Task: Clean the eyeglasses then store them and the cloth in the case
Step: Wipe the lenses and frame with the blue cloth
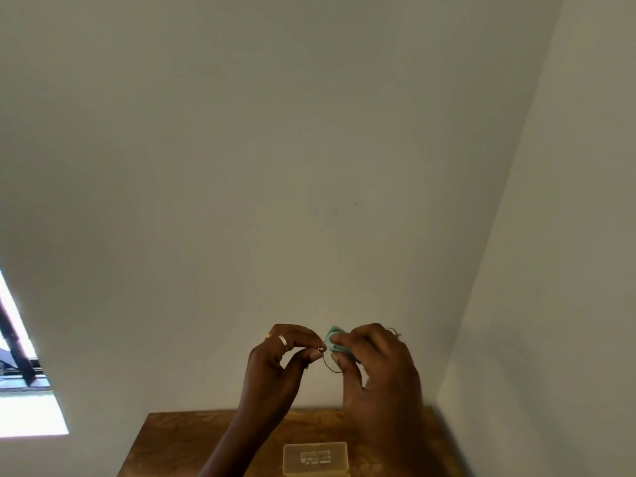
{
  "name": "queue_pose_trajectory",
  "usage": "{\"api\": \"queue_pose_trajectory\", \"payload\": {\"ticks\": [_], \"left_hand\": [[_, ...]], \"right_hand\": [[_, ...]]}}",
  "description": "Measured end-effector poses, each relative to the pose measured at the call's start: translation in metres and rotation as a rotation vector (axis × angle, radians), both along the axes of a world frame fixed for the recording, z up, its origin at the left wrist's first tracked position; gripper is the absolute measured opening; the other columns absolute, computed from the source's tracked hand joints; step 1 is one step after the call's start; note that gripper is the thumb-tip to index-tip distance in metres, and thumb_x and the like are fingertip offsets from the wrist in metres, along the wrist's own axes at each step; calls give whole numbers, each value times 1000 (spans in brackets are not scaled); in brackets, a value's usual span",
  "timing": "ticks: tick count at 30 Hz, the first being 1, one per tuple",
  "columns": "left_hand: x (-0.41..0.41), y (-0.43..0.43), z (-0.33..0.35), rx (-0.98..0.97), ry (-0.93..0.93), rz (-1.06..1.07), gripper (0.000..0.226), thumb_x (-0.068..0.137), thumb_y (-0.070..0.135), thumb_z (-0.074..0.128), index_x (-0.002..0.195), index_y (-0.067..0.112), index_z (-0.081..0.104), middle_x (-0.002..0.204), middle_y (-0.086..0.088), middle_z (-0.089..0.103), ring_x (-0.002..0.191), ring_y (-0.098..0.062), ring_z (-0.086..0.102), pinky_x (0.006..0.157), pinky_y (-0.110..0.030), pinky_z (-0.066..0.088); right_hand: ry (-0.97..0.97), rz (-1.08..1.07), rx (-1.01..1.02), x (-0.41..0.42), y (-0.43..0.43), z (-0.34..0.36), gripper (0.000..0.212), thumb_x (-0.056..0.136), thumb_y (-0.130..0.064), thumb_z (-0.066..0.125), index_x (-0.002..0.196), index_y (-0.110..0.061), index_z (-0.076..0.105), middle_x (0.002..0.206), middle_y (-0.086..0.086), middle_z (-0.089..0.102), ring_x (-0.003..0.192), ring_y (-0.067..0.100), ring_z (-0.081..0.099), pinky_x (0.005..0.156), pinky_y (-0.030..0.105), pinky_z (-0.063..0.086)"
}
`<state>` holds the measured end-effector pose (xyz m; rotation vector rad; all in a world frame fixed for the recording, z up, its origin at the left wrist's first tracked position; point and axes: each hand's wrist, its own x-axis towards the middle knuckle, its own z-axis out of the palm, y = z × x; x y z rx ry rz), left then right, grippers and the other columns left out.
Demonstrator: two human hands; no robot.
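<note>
Thin wire-rimmed eyeglasses [331,365] are held up in the air above the table, in front of the wall. My left hand [278,359] pinches the frame at its left end between thumb and forefinger; two rings show on its fingers. My right hand [375,366] presses a mint-green cloth [334,340] around one lens, and most of the cloth and the right half of the glasses are hidden by its fingers. A translucent yellowish case [315,457] lies closed on the table below my hands.
A brown wooden table [192,442] stands against a plain white wall, pushed into the corner on the right. A bright window [20,390] with a dark frame is at the lower left.
</note>
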<state>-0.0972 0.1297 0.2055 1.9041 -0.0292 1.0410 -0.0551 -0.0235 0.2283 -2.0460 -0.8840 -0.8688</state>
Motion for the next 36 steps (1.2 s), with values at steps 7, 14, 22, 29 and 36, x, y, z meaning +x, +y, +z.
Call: {"api": "queue_pose_trajectory", "payload": {"ticks": [7, 14, 22, 29, 36], "left_hand": [[-2, 4, -3, -53, 6, -12, 39, 81, -8, 76, 82, 30, 76, 92, 12, 75, 94, -14, 72, 81, -19, 54], [-3, -3, 5, -45, -17, -57, 37, 81, -12, 74, 83, 25, 76, 92, 14, 74, 92, -13, 72, 73, -15, 55], [-7, 5, 3, -49, 9, -55, 34, 82, -3, 76, 84, 31, 75, 93, 11, 74, 94, -14, 72, 82, -21, 55], [-9, 0, 10, -57, -8, -81, 40, 80, -12, 75, 83, 28, 76, 91, 10, 74, 93, -14, 72, 77, -18, 55], [-10, 11, 9, -80, 17, -83, 40, 81, -10, 75, 81, 30, 76, 91, 10, 74, 93, -15, 72, 76, -18, 55]], "right_hand": [[-24, 6, -102, -11, -13, -9, 33, 65, -18, 87, 95, -24, 74, 91, -9, 64, 86, -7, 30, 61, 26, 50], [-73, -41, 24, 6, -7, 7, 20, 82, -28, 69, 99, -18, 75, 94, -5, 68, 85, 4, 49, 66, 25, 46], [-90, 22, -125, -8, -19, -6, 18, 73, -25, 75, 91, -25, 75, 91, -10, 65, 84, 8, 54, 70, 31, 47], [-81, -10, 8, 2, -11, 11, 20, 76, -20, 77, 96, -19, 73, 92, -6, 66, 84, 4, 52, 67, 31, 49], [-109, 58, -137, -11, -23, -6, 18, 79, -27, 74, 96, -27, 75, 94, -12, 65, 85, 5, 47, 72, 26, 45]]}}
